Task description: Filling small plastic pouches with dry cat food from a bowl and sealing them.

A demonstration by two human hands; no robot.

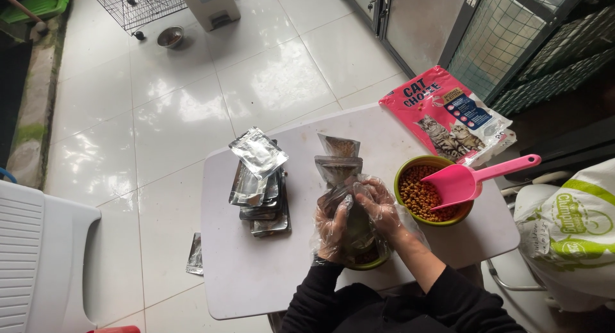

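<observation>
Scanning left to right: one white plastic chair (38,256) at far left, one loose silver pouch (195,254) lying on the tiled floor (166,115) just beside the white table (243,275), probably dropped. On table left, stack of silver foil pouches (259,192), topmost tilted and fanned, likely kept within easy reach; about six or seven visible, exact count uncertain because of overlap. At centre, two opened pouches (337,160) lying flat beyond the hands, mouths apparently toward the person. Left hand (332,227), in clear disposable glove, curled around one more pouch (349,208), gripping its lower side; right hand (379,208), likewise gloved, pinching the same pouch from the other side, seemingly squeezing it. Pouch held directly over a green bowl (370,261) at the table's near edge, presumably so contents fall inside; bowl mostly hidden, contents dark, not identifiable. Further right, second green bowl (403,179) filled with brown kibble, one pink scoop (477,177) resting in it, handle projecting right for pickup. One pink cat-food bag (448,115) lying flat on far right corner. One white and green sack (570,230) off the table at right. Bowls counted: two on table, plus one metal bowl (170,36) on the floor far back.
</observation>
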